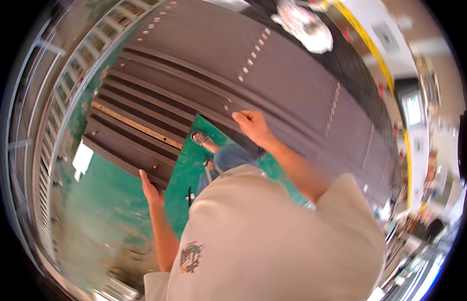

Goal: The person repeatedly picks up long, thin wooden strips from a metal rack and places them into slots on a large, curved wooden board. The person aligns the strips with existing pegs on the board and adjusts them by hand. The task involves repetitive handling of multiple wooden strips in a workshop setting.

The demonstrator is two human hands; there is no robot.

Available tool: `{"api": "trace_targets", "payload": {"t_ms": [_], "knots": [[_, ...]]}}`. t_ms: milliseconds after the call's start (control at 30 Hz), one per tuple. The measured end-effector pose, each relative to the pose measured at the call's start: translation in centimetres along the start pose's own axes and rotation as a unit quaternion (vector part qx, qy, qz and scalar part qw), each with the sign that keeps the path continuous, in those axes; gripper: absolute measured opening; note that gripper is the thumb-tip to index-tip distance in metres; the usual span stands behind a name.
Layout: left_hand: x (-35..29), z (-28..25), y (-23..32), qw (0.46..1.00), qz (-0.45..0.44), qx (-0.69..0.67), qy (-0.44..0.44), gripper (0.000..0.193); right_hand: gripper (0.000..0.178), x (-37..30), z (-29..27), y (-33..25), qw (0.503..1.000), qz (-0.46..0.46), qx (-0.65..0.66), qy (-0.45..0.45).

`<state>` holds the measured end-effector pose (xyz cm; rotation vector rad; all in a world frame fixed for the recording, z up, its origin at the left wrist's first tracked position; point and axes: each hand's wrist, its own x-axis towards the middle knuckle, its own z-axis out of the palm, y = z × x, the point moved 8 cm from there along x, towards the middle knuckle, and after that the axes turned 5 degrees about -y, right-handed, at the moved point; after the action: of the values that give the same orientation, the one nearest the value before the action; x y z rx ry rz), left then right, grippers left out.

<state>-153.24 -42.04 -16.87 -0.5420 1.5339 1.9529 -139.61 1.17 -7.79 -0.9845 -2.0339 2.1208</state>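
Observation:
My left hand grips the near corner of a brown panel, its thumb along the edge and its other fingers mostly hidden. This panel is the nearest of several long brown panels lying side by side, one with a bare wood-coloured strip. My right hand is closed over the panels' right end, beside a small light spot on the brown surface. What it holds, if anything, is hidden.
Larger brown boards with rows of small pale pieces stretch away to the right. White crumpled plastic lies beyond them. A pale railing runs along the left. My feet stand on a green floor. A yellow stripe marks the far right.

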Motion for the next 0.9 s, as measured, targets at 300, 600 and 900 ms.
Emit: {"api": "trace_targets", "payload": {"t_ms": [300, 600, 900], "knots": [[-2.4, 5.1, -0.5, 1.0, 0.001, -0.002, -0.015, 0.072, 0.047, -26.0, -10.8, 14.9, 0.954, 0.123, 0.014, 0.274], [-4.5, 2.5, 0.0, 0.987, 0.1, 0.12, -0.026, 0.068, 0.048, -25.1, -8.7, 16.7, 0.973, 0.079, -0.113, 0.183], [-20.6, -15.0, -16.4, 0.835, -0.091, 0.541, -0.051, 0.061, 0.047, -21.8, 8.5, 17.5, 0.984, -0.008, -0.096, -0.152]]}}
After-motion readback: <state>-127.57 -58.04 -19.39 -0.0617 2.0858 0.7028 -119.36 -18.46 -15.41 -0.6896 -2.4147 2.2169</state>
